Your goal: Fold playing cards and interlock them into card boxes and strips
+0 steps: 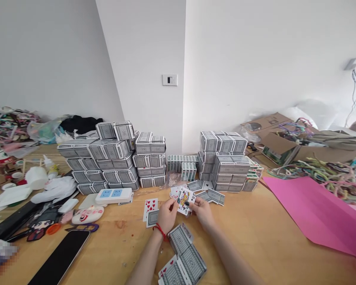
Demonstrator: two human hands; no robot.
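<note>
While the forearms flanked it, the near block [192,259] of face-down cards lay on the table [240,233], on the wearer's side of both hands. Its main run slanted from far left to near right, and a second leg turned left at the near end. Its far end was closest to the left wrist, just beside the red band [159,231]; whether the two touched could not be told.

Beyond the block, the left hand [167,213] and the right hand [202,211] were close together, pinching a face card [184,201] between them by its opposite edges. The card was face up toward the wearer, its long axis pointing away with a slight lean to the right. Neither hand was nearer to it; both were in contact. Whether further cards sat behind it could not be made out fully.

Left of the left hand lay a nine of hearts [151,204], partly under a face-down card [152,218]. Loose cards [216,196] were spread just past the hands, limiting flat space there. The phone [61,257] and pink sheet [317,213] lay well apart, at left and right.

Farther back, the left stack [115,176], middle stack [151,160] and right stack [230,172] stood before the wall [142,47], with a gap between the latter two.
</note>
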